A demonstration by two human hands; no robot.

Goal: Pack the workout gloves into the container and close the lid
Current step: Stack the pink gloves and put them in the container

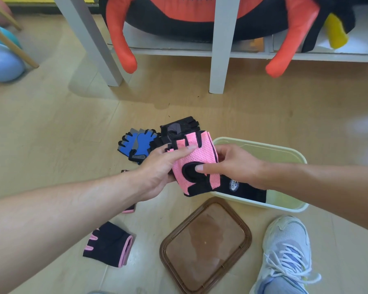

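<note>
Pink glove [197, 164]: my left hand [157, 172] and right hand [235, 166] fingers both pinch it, at the container [285, 153] rim. Lid [205, 245]: on floor [51, 124]

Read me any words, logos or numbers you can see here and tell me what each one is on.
"SPOR...": oval patch on the black wrist strap of the pink glove; the rest is hidden by the right hand.
Blue glove: pale lettering on its cuff, too blurred to read.
Nothing else legible.

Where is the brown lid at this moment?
The brown lid lies on the floor, bottom centre, just in front of the pale green container and left of the sneaker.
</note>
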